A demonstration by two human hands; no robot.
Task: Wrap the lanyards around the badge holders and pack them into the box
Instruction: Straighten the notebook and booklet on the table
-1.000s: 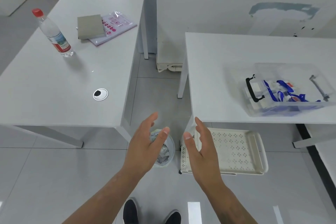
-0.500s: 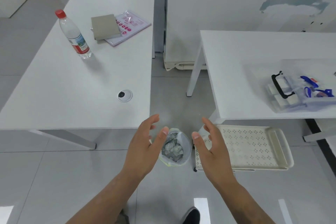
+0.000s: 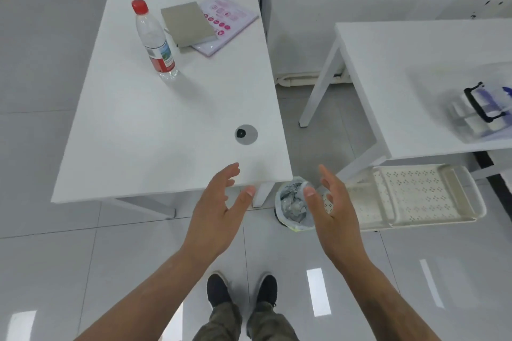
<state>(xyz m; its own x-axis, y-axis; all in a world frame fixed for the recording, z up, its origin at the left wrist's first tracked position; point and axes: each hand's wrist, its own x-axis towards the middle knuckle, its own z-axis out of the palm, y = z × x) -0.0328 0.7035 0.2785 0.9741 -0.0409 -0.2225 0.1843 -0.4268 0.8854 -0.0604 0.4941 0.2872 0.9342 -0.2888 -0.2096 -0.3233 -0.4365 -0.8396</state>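
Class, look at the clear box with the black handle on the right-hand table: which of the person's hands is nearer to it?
Right. The right hand is below and left of the box; the left hand is farther left.

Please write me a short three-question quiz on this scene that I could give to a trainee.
1. True or false: the left hand and the right hand both hold nothing.
2. Which stands on the left table? A) the water bottle B) the clear box C) the perforated tray
3. Fill in: the lined bin stands on the ____.

Key: 1 true, both are open in mid-air. 2 A; the box sits blurred on the right table, the tray lies on the floor. 3 floor, between the tables.
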